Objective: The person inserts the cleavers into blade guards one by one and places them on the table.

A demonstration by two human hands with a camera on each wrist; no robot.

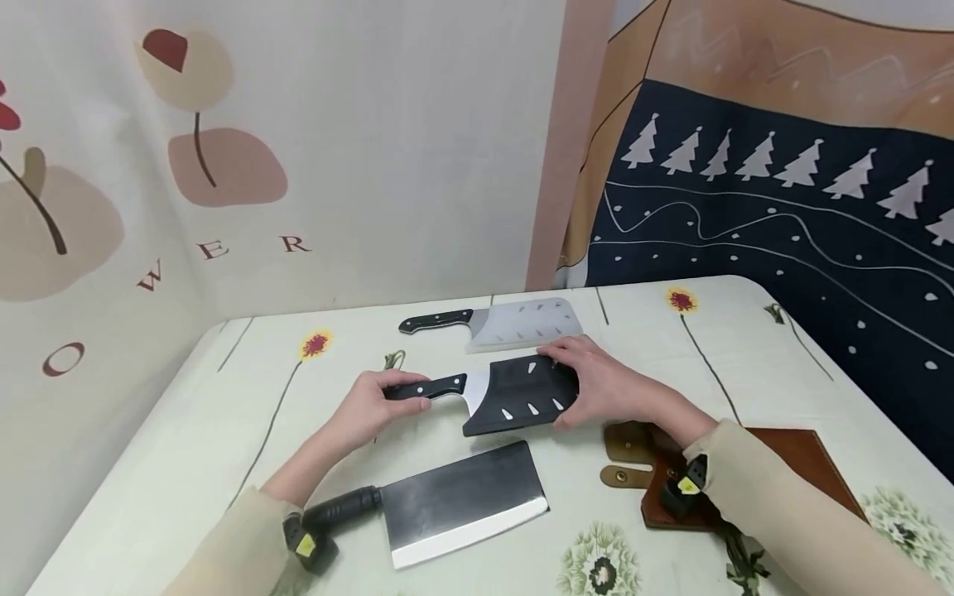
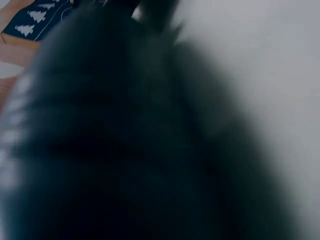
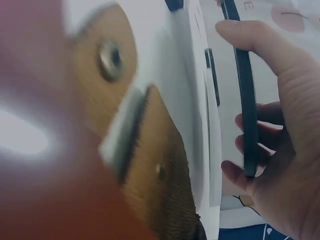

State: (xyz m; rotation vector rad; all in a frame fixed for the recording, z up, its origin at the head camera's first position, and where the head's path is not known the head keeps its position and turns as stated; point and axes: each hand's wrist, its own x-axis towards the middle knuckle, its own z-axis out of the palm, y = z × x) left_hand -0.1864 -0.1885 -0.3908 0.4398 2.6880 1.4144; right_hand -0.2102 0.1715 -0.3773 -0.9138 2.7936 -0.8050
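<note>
**Holding sheathed cleaver at both ends, mid-table**

Head view:
- Left hand (image 1: pixel 373 407) wraps the black riveted handle (image 1: pixel 426 387) of a kitchen knife; fingers curled round it, thumb on the near side.
- Right hand (image 1: pixel 602 382) clamps the black blade sheath (image 1: pixel 522 396), fingers over the far edge, thumb on the near edge. The sheath covers most of the blade; a strip of bare steel shows at the heel next to the handle.
- Knife sits mid-table on the flower-print tablecloth (image 1: pixel 186 447), apparently resting on or just above it; can't tell which.
- Behind it: second knife in a translucent white sheath (image 1: pixel 522 323), untouched.
- In front: bare black-handled cleaver (image 1: pixel 455 503), edge toward the person.
- Right of that: brown leather sheath (image 1: pixel 745 476) with snap tabs, partly under the right forearm.

Left wrist view:
- Blurred dark mass fills the frame. Nothing usable; grip not confirmable here.

Right wrist view:
- Right hand (image 3: pixel 290 150) pinches the thin black sheath (image 3: pixel 246 100) edge-on, thumb on one edge, fingertips on the other. Blurred brown leather with a rivet in the foreground.

Handling, my read:
- Knife: stiff, blade-heavy. Take it by the handle only.
- Sheath: light rigid plastic, probably slick. Grip it by the flat faces or spine edge, fingers clear of the mouth and the cutting-edge side.
</note>
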